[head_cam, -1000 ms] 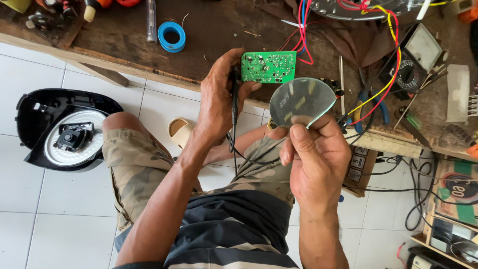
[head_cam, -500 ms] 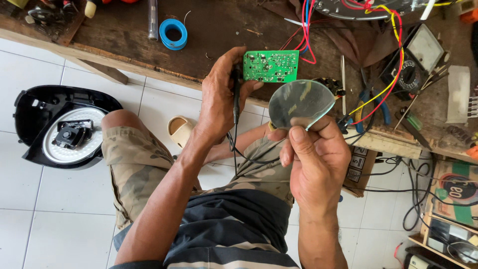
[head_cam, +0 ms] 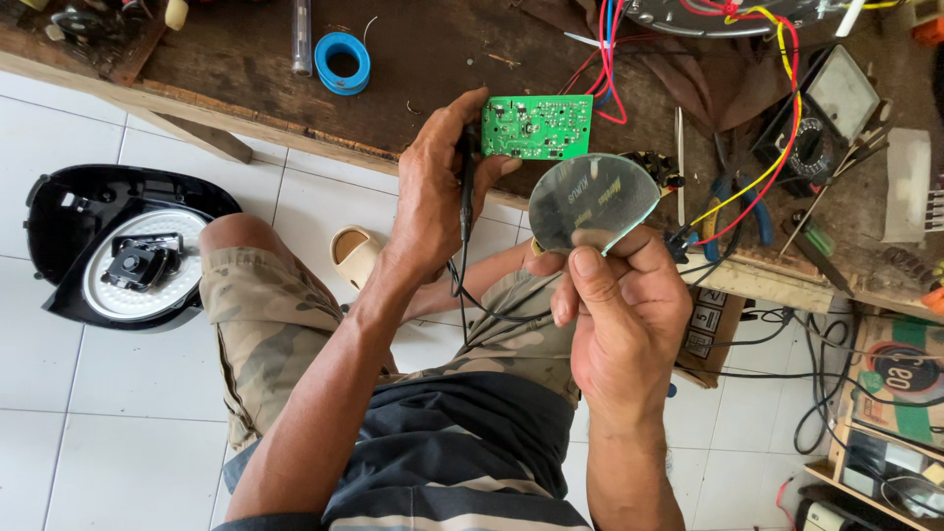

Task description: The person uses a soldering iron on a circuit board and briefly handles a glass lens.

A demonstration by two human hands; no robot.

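Left hand gripping green circuit board and black wires; right hand pinching translucent round panel. You're risking wires tugging board loose, panel slipping.

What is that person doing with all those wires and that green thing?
A person sits at a messy wooden workbench. The left hand holds a green circuit board by its edge, with black wires hanging from it. The right hand pinches a grey half-round plate just below the board. A blue tape roll and a meter lie on the bench, and an opened black appliance sits on the floor.
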